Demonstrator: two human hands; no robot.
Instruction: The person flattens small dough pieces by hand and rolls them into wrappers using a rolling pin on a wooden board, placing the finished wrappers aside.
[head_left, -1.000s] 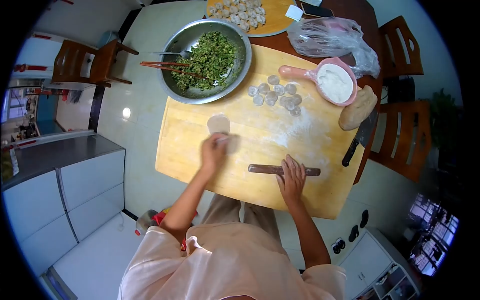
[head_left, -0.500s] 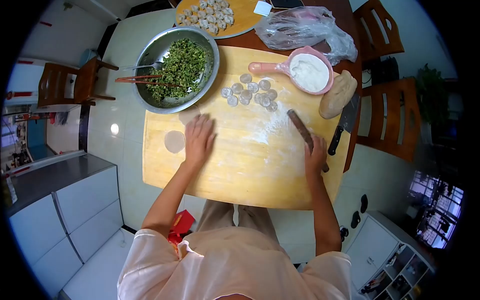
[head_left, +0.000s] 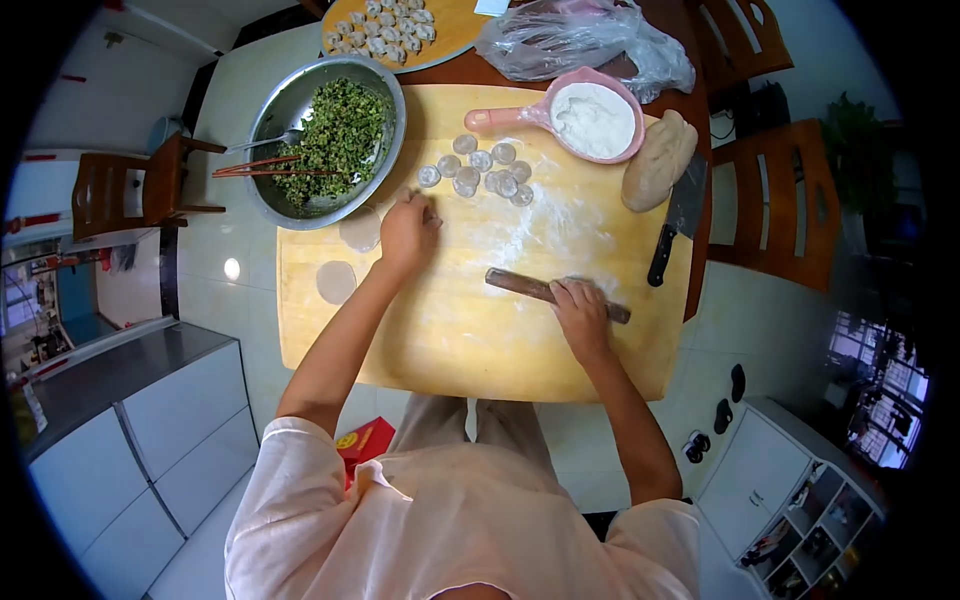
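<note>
Near the bowl's lower right side is my left hand (head_left: 408,232), its fingers curled together around a small dough piece, mostly hidden. Several flattened dough pieces (head_left: 467,175) lie just beyond its fingertips, dusted with flour. Left of this hand are two thin rolled dough wrappers, one (head_left: 336,283) lower and another (head_left: 360,230) partly under the bowl's edge. My right hand (head_left: 580,312) grips a dark wooden rolling pin (head_left: 525,285), which lies nearly crosswise on the floured board (head_left: 450,330).
A steel bowl (head_left: 398,140) of green filling holds chopsticks and a spoon. Around the board's far right are a pink scoop of flour (head_left: 593,120), a dough lump (head_left: 660,160) and a cleaver (head_left: 685,200). Behind are a tray of dumplings (head_left: 440,45) and a plastic bag (head_left: 600,45).
My left hand moved from beside the wrappers toward the dough pieces and closed; the nearest piece left its spot. My right hand moved inward, turning the rolling pin from steep to nearly crosswise.
</note>
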